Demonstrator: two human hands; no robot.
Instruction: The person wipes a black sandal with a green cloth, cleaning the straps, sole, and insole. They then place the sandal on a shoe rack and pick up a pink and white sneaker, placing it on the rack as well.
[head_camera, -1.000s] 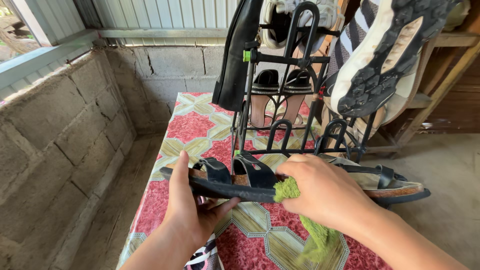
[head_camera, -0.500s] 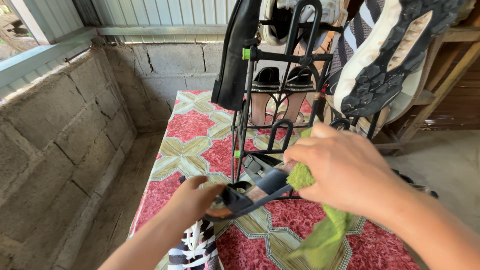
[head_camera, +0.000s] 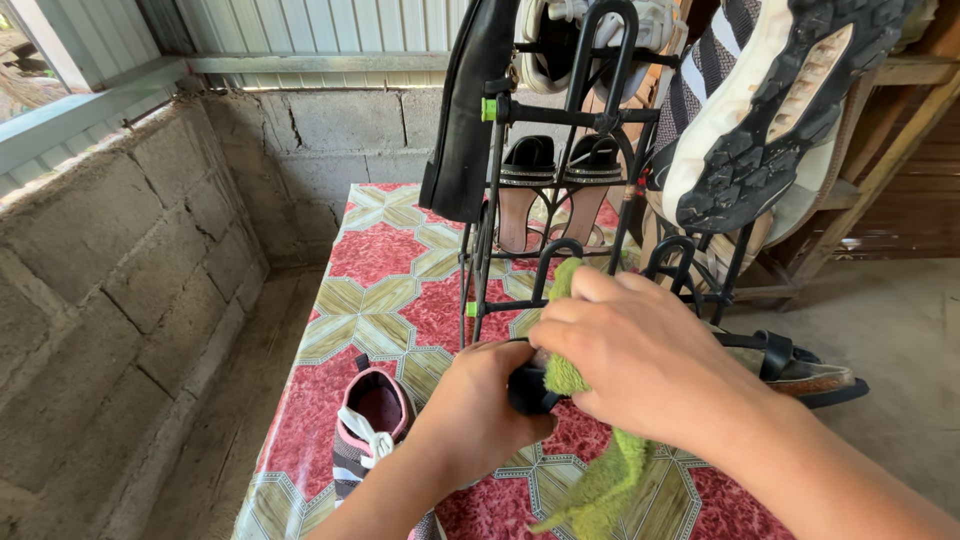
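- A second earlier the sandal (head_camera: 800, 372) had lain flat across the front of the view with its sole side-on. By this moment it had been swung round, so that its near end sat hidden under the two hands and only its far end, with a black strap, stuck out to the right past the counter's (head_camera: 380, 250) right edge.
- The cloth (head_camera: 600, 470) had shifted too: it had been bunched under the right palm, and now it was wrapped over the sandal's near end, with a long green tail hanging towards the counter's front edge.
- By my reading, the wiping had moved from the sandal's side to its end (the exact part was covered by the hands).
- The left hand (head_camera: 478, 415) came in from below, its fingers closed round the dark near end of the sandal, steadying it above the counter.
- The right hand (head_camera: 640, 365) reached in from the lower right, knuckles up, its fingers curled shut on the cloth and pressing it onto the sandal.
- A pink and white shoe (head_camera: 370, 425) lay on the counter near its front left corner, just left of the left wrist.
- The black rack (head_camera: 590, 130) stood on the counter behind the hands, loaded with shoes.
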